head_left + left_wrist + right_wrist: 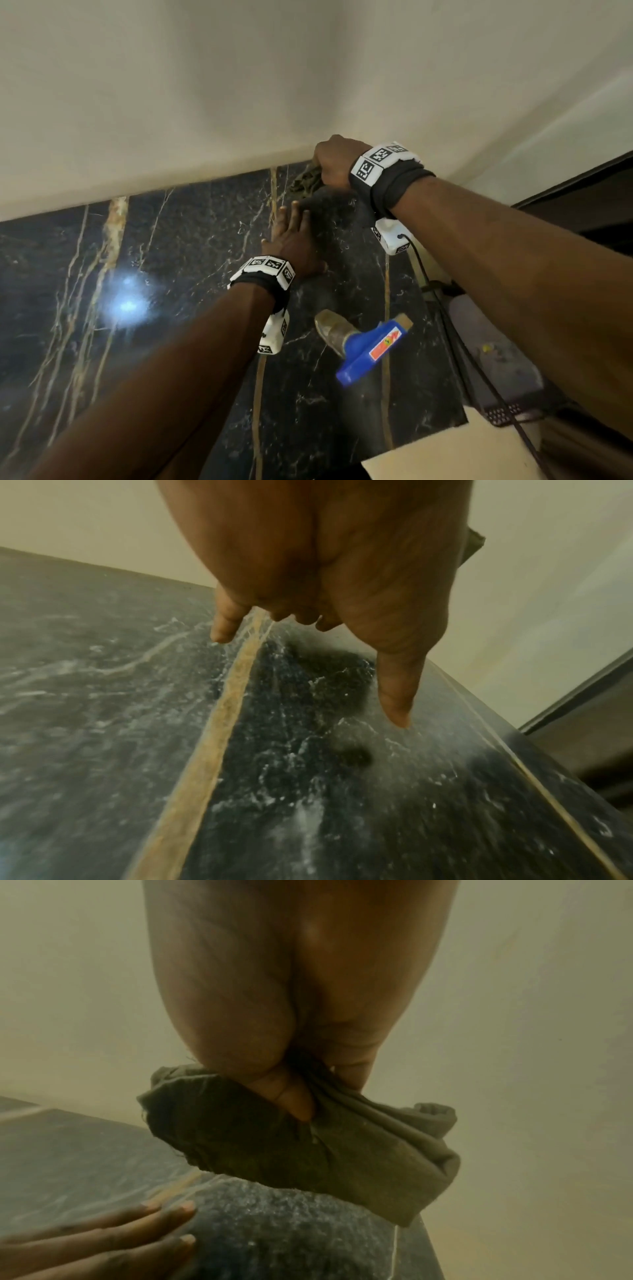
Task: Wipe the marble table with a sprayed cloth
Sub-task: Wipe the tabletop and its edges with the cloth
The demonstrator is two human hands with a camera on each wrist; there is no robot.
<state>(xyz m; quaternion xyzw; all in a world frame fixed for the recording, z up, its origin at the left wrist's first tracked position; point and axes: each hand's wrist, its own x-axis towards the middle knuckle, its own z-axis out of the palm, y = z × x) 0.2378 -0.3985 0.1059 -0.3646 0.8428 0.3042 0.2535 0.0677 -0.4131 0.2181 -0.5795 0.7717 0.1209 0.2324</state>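
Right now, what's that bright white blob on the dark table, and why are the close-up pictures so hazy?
Head view: the blob is lamp glare on the polished table. Right wrist view: soft and murky around the cloth. Left wrist view: the table streaks with blur.

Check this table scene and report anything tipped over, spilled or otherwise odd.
The blue spray bottle lies on its side on the marble table near the right edge, not upright. No spill shows. The right hand grips the cloth; the left hand rests flat.
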